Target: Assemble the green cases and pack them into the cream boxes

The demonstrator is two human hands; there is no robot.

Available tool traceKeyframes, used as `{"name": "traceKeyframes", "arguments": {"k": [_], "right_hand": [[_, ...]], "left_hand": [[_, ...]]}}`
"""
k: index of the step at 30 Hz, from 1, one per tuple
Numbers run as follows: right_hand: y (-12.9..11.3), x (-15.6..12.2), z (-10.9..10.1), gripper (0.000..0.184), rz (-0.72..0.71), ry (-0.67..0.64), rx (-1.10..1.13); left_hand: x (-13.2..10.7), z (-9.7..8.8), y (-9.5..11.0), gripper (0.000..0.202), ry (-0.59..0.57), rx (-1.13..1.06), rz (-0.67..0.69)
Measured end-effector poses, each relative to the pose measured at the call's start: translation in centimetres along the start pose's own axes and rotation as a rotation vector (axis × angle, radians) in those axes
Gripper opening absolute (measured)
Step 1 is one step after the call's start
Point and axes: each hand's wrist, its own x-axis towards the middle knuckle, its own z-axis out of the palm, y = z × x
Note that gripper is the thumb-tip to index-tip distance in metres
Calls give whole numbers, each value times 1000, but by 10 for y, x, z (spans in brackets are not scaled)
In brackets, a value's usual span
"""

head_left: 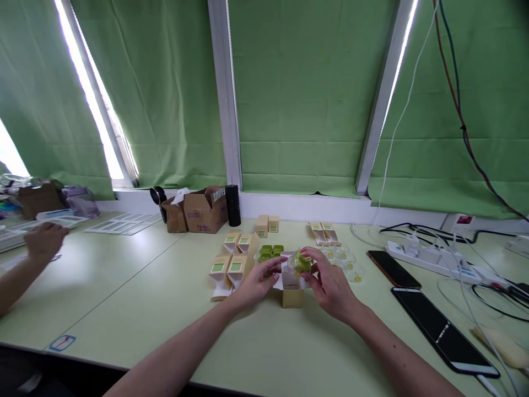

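Observation:
In the head view, my right hand (330, 281) grips a small clear container with green contents (301, 263), tilted just over an open carton box (292, 299). The box stands upright with its white inner flaps spread. My left hand (257, 284) is at the box's left side, fingers and thumb bent about its flap. Behind my left hand sit several green cups (270, 251). Several clear plastic pieces with yellow spots (343, 259) lie beyond my right hand. Open kraft cartons with green labels (233, 267) are grouped left of my left hand.
Two phones (444, 328) and a white power strip (432, 259) with loose cables lie to the right. More small cartons (324, 233) stand farther back. Brown cardboard boxes (204, 212) and a black cylinder (233, 205) are by the wall. Another person's hand (44, 241) is at far left.

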Motion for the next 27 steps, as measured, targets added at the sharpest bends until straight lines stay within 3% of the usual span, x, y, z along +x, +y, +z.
{"name": "traceKeyframes", "arguments": {"k": [10,27], "right_hand": [[-1,-3,4,41,-35,-78,-63],[-11,-3,5,33,129,-138,146]], "left_hand": [[-1,0,3,51,-4,7,3],[-2,1,4,52,4,32,-12]]}}
